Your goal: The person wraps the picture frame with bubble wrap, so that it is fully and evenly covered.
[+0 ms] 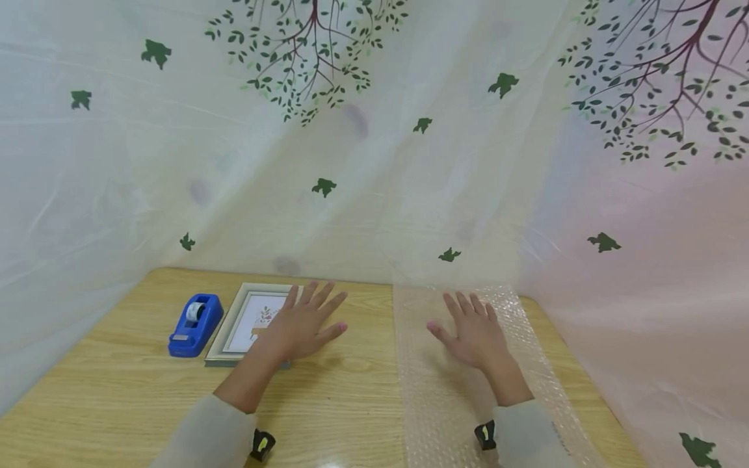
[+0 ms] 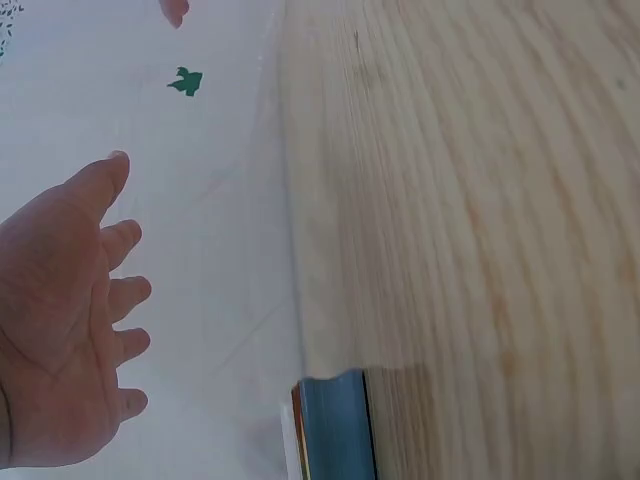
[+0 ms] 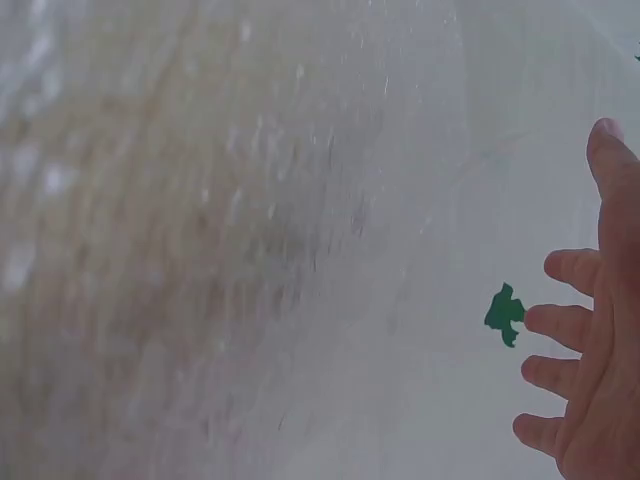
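Your left hand (image 1: 301, 330), spread in the head view, hovers over the picture frame (image 1: 241, 326), hiding much of its three-o'clock side; a blue tape dispenser (image 1: 196, 325) sits at nine. Your right hand (image 1: 476, 335), spread, hovers over bubble wrap (image 1: 426, 403), cropped at six; table (image 1: 363, 390) wood shows between, curtain (image 1: 380, 214) at twelve. Left wrist: frame cut off at six. Right wrist: wrap blurred at nine.

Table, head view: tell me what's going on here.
A person holds both hands open above the table, gripping nothing. The left hand is raised by the frame, partly blocking it from view; the right hand is over the bubble wrap. The tape dispenser sits left of the frame.
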Action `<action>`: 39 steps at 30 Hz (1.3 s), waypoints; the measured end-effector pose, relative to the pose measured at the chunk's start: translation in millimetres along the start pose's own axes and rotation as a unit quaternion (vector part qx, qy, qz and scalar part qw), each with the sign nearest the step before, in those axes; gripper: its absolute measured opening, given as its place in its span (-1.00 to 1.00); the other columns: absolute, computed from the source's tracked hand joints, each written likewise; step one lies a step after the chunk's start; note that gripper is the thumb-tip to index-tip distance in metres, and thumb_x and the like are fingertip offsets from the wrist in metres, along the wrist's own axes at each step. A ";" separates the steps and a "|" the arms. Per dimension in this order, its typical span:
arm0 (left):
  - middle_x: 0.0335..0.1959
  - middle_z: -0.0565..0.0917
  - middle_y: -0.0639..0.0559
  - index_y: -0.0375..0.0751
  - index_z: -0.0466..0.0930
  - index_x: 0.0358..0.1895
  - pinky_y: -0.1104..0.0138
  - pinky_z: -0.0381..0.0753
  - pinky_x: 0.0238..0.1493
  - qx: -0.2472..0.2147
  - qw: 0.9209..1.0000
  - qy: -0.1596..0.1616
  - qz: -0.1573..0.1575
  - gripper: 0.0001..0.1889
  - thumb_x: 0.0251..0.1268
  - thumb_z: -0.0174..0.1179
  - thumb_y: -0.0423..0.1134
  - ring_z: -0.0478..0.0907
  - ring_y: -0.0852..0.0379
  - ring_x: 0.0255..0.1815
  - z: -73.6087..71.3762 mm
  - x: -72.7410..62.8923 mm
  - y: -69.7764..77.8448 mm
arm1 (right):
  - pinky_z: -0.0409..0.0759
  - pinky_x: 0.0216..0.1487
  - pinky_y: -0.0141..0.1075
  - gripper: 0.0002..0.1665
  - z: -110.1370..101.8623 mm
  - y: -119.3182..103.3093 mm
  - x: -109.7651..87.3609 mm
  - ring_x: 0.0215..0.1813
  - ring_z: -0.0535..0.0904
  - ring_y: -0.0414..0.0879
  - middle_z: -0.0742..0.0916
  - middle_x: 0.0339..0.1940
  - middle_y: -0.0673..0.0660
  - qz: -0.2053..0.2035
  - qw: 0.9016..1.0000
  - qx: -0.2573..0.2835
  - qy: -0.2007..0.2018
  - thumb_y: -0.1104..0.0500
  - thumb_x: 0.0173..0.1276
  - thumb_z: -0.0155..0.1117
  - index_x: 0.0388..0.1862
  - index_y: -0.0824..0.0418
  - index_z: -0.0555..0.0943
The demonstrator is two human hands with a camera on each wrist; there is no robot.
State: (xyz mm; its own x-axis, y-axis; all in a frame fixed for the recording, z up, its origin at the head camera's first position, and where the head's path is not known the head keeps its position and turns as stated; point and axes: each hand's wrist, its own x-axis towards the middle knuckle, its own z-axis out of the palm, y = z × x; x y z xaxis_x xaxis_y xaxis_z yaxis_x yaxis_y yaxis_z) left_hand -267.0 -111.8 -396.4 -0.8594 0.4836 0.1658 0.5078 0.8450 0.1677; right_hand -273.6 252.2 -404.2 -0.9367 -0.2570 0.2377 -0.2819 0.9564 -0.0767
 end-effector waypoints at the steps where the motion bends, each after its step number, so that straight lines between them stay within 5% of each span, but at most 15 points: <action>1: 0.67 -0.01 -0.16 0.02 0.09 0.65 -0.30 -0.29 0.53 -0.001 1.000 0.000 0.004 -0.27 0.59 -0.16 0.29 -0.19 -0.32 0.65 1.0 2.1 1.3 | -0.06 0.51 0.38 0.03 -0.7 2.4 -0.1 0.59 0.08 0.42 0.31 0.58 0.38 0.001 1.000 0.000 0.000 -0.48 0.51 -0.11 0.63 0.23 0.21; 15: 0.65 0.11 -0.16 0.07 0.13 0.64 -0.31 -0.12 0.52 -0.018 0.997 -0.038 0.063 -0.32 0.61 -0.16 0.25 -0.04 -0.29 0.64 24.2 40.3 31.8 | 0.05 0.43 0.45 -0.04 -12.6 50.2 -2.7 0.52 0.16 0.50 0.31 0.55 0.48 0.012 1.000 -0.017 -0.022 -0.35 0.58 -0.05 0.63 0.29 0.15; 28: 0.67 0.06 -0.07 0.14 0.04 0.66 -0.22 -0.07 0.56 0.019 0.989 -0.103 0.104 -0.29 0.59 -0.15 0.28 -0.01 -0.13 0.66 41.2 72.6 71.1 | 0.44 0.14 0.41 -0.22 -2.2 100.8 -4.9 0.30 0.39 0.61 0.44 0.39 0.58 -0.016 0.998 -0.027 -0.062 -0.06 0.53 0.21 0.50 0.41 0.31; 39: 0.67 0.08 0.06 0.23 0.08 0.65 0.01 0.01 0.60 0.070 0.974 -0.157 0.145 -0.30 0.56 -0.12 0.31 0.01 0.00 0.66 59.5 83.8 104.2 | 0.33 0.21 0.47 -0.22 8.5 126.6 -16.9 0.35 0.33 0.61 0.42 0.41 0.56 -0.025 0.991 -0.018 -0.132 -0.12 0.61 0.07 0.54 0.38 0.27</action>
State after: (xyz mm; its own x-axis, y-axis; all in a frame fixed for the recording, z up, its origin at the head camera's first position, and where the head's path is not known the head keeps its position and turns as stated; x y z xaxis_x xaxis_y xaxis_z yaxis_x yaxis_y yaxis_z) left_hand -289.7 30.4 -422.9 -0.6678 0.7341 -0.1227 0.7378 0.6747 0.0210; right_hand -295.2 376.4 -426.2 -0.9449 -0.3268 -0.0214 -0.3259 0.9447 -0.0353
